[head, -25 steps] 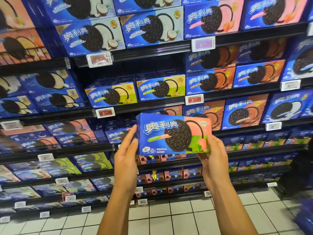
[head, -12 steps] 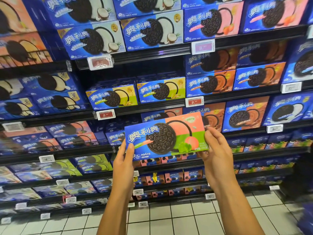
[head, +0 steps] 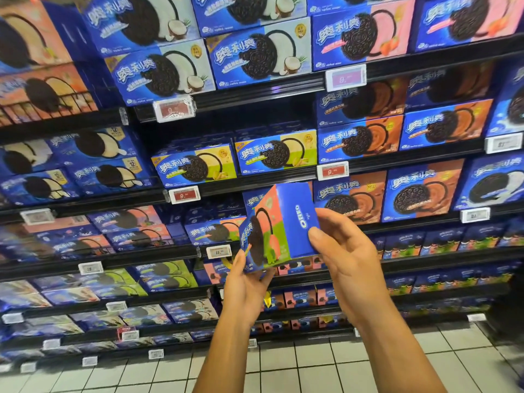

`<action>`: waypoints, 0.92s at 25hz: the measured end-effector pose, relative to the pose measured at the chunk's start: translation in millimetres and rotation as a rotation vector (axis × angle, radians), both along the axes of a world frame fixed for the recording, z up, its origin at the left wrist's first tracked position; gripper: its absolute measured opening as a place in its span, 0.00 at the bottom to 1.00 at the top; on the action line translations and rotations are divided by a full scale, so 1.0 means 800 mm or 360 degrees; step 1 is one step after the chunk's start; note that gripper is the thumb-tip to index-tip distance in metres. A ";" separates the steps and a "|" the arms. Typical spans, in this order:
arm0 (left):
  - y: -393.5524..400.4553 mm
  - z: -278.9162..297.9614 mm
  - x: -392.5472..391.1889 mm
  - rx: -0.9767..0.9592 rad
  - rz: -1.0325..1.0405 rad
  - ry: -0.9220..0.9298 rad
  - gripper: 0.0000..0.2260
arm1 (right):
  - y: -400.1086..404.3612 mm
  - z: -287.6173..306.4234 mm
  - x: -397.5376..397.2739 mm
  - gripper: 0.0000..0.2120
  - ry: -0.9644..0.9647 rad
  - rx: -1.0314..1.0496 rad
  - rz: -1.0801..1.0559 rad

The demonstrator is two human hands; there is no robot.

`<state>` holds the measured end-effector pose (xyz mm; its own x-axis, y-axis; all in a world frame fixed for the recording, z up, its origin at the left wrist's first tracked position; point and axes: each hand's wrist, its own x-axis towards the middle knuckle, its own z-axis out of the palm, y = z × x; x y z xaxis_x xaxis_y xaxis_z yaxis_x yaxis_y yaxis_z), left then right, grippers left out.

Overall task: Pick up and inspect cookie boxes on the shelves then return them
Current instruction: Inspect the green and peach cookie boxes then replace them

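Note:
A blue cookie box (head: 279, 226) with a pink and green front and a dark cookie picture hangs in front of the middle shelves, turned on end so its plain blue side panel faces me. My left hand (head: 246, 287) grips its lower end from below, fingers curled round the bottom corner. My right hand (head: 344, 251) holds the box's right side, thumb pressed on the blue panel. Both forearms reach up from the bottom of the view.
Black store shelves (head: 255, 182) run across the whole view, packed with several rows of blue cookie boxes in different flavours. White and red price tags (head: 184, 194) clip to the shelf edges. White floor tiles (head: 312, 370) lie below the lowest shelf.
The box has been rotated from lying flat and facing me to standing on end, its blue side now toward me. My left hand slid under its lower end; my right moved onto the side panel.

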<state>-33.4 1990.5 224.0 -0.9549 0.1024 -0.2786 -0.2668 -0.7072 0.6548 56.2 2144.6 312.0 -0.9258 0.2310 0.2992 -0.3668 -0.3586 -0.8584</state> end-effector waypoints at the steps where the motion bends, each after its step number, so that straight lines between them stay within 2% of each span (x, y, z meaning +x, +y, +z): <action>1: 0.004 -0.002 -0.001 0.0027 -0.0028 -0.0023 0.19 | -0.004 0.002 0.001 0.14 0.0027 0.0046 -0.0017; 8: 0.016 -0.010 -0.003 0.0025 -0.0104 -0.0035 0.17 | -0.014 0.000 0.001 0.15 0.0012 0.0140 -0.0057; 14: 0.014 -0.008 -0.006 0.0024 -0.0133 -0.0053 0.16 | -0.009 -0.007 -0.006 0.20 0.0001 0.0104 -0.0136; 16: 0.008 -0.003 -0.006 -0.0102 -0.0140 -0.0080 0.17 | -0.001 -0.010 -0.012 0.25 -0.0002 0.0019 -0.0193; 18: -0.001 0.004 -0.006 -0.0284 -0.0158 -0.0127 0.14 | 0.013 -0.011 -0.018 0.28 -0.0039 -0.0064 -0.0221; 20: -0.010 0.015 -0.005 -0.0470 -0.0168 -0.0108 0.13 | 0.029 -0.015 -0.022 0.26 -0.0119 -0.0128 -0.0241; 23: -0.024 0.042 0.002 -0.0685 -0.0153 0.0034 0.18 | 0.052 -0.026 -0.028 0.20 -0.0224 -0.0239 -0.0272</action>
<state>-32.1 1971.2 257.4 -0.9527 0.0698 -0.2958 -0.3014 -0.3416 0.8902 33.9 2186.3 291.4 -0.8998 0.4194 0.1207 -0.3136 -0.4291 -0.8471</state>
